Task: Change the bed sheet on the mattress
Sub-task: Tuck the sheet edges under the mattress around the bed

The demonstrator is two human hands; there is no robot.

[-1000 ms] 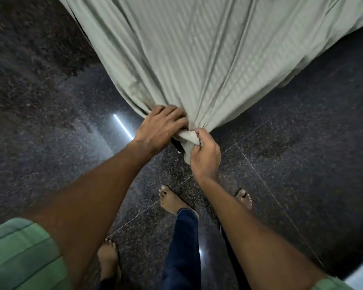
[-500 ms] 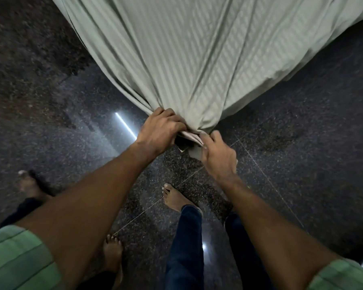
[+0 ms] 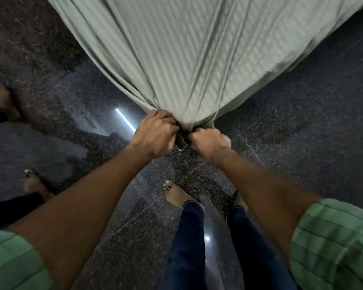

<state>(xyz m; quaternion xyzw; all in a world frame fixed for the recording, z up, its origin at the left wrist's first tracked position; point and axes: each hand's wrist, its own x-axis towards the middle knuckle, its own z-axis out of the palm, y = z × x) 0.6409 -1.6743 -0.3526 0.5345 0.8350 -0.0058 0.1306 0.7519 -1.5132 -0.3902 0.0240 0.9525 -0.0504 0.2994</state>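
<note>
Dark speckled stone floor (image 3: 302, 143), glossy, light streak reflected. Pale green striped bed sheet (image 3: 187, 59) fans down from top edge, gathered to one bunched corner. Left hand (image 3: 155, 135) and right hand (image 3: 210, 141) both grip that corner, fingers curled tight. Small dark object (image 3: 181, 142) between hands, unclear. Another person's bare feet (image 3: 33, 183) at left, blurred.
</note>
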